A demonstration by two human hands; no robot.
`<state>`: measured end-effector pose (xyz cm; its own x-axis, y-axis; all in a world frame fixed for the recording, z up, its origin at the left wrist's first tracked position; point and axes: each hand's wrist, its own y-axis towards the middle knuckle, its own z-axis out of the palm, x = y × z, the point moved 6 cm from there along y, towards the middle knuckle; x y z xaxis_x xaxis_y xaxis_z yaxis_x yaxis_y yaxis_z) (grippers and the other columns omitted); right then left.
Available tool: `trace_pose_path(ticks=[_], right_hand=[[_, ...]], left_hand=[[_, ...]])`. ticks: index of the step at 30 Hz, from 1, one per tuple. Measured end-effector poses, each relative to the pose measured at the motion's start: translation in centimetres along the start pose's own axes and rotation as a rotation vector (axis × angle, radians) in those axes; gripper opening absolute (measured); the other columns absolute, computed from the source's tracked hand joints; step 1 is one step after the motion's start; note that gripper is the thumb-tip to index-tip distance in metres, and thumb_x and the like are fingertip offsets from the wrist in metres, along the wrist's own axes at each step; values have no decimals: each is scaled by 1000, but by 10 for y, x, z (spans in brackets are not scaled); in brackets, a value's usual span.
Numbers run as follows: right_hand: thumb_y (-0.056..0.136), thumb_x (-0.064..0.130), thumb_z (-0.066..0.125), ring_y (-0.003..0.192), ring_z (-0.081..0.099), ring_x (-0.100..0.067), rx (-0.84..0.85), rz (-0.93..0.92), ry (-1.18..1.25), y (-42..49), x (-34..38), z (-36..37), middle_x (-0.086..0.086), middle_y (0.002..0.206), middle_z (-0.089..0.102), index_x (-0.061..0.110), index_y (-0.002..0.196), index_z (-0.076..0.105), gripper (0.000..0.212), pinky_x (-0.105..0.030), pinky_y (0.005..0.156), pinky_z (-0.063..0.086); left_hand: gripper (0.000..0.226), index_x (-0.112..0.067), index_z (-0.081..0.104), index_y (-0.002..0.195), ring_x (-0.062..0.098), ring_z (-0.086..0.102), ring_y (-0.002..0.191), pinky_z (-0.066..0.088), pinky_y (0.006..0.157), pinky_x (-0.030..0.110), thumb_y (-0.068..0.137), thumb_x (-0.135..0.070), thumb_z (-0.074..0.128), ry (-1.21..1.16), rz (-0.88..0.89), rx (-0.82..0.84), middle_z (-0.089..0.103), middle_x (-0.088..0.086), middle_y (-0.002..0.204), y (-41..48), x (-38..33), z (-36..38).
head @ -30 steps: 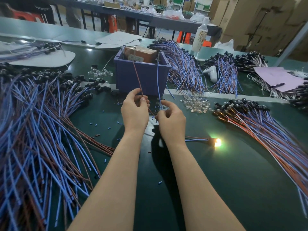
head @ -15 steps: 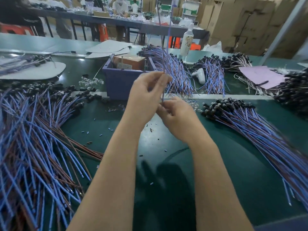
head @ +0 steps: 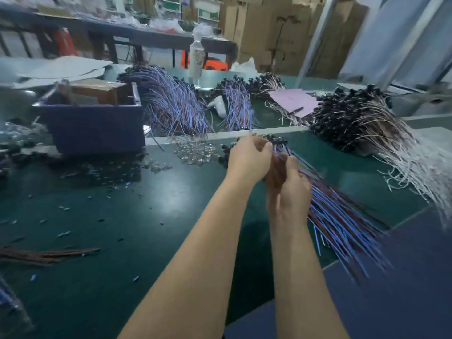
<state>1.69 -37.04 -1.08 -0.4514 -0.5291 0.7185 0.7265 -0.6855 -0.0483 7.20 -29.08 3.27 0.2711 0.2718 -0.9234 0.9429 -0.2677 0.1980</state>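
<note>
1. Step: adding one wire to the stack. Both hands sit right of centre in the frame, over the pile of blue/brown leads (head: 342, 216) that fans toward the lower right.
2. Left hand (head: 247, 157): fingers curled in, tips by the black-capped ends (head: 276, 140) at the pile's top. It looks to be pinching a thin blue wire (head: 250, 128) that sticks up just above the knuckles. Motion blur, so grip detail is soft.
3. Right hand (head: 291, 192): just below and right of the left, thumb up, fingers in shadow facing the left palm. Can't tell if it has hold of the wire or only steadies it.
4. Surroundings: purple bin (head: 93, 128) at left centre, heap of clear LEDs (head: 195, 152) between bin and hands, black/white bundle (head: 367, 123) at upper right, all on the green mat (head: 146, 204).
5. Next, prob.: lay the wire along the pile w/ its capped end level with the others, then let go. Needs a low, flat release so the lead doesn't cross or snag its neighbours.
</note>
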Motion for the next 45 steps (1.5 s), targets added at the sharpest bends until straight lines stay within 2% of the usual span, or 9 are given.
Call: trace_pose_path(ticks=[7,11,15,20,24,28,37,41,45], right_hand=[[104,31,30,67,60,-24,-194,397,-88,19,-18,-57,-13,72,65,4,88,62,44,-28,57,47],[105,29,30,74,60,-25,-198,466,-6,24,-17,-60,-14,73,63,3,73,56,49,-32,72,49],[103,23,35,121,54,-29,-231,425,174,21,-19,-59,-17,123,57,-4,124,50,37,-37,102,44],[100,12,38,92,63,-24,-168,393,35,8,-30,-40,-11,90,64,1,110,55,23,-30,80,51],[97,6,41,68,60,-18,-7,369,-194,-13,-60,-2,-10,77,63,7,87,57,20,-28,70,50],[96,8,47,69,60,-15,352,276,-645,-46,-104,58,-5,79,65,13,87,58,16,-20,61,48],[90,18,55,98,58,-25,1261,-29,-1411,-173,-204,170,-5,100,66,19,94,65,11,-43,89,48],[95,18,51,127,38,-35,1448,10,-1446,-205,-233,176,-14,133,51,14,136,40,43,-50,111,26],[94,3,48,105,55,-37,1371,140,-1180,-205,-232,176,-14,100,59,10,105,53,14,-47,94,46]], left_hand=[[38,-9,51,133,31,46,127,34,104,32,102,-24,35,255,-24,240,53,11,137,7,40,87],[43,-16,63,115,38,48,121,32,108,40,101,-39,29,305,-114,236,58,13,127,16,62,96],[38,-24,60,125,32,41,125,33,107,38,100,-39,35,268,-115,185,52,15,130,16,65,91],[24,-12,67,107,23,63,94,49,83,31,96,-23,49,-89,-136,38,69,6,98,9,66,51],[17,-14,63,90,18,60,86,47,78,28,95,-11,47,-333,-183,-219,62,-2,84,-4,74,-24],[18,-20,58,89,3,51,70,42,63,19,95,-10,45,-486,-189,-558,57,-8,81,-29,81,-121],[19,-25,52,85,5,53,78,45,81,25,95,-11,43,-619,-226,-1059,55,-8,85,-93,108,-275],[17,-25,52,87,8,53,80,44,82,26,94,-12,43,-599,-206,-1134,56,-2,91,-103,111,-299],[17,-23,53,91,9,53,84,47,87,27,94,-11,41,-614,-183,-1138,55,-1,95,-104,110,-298]])
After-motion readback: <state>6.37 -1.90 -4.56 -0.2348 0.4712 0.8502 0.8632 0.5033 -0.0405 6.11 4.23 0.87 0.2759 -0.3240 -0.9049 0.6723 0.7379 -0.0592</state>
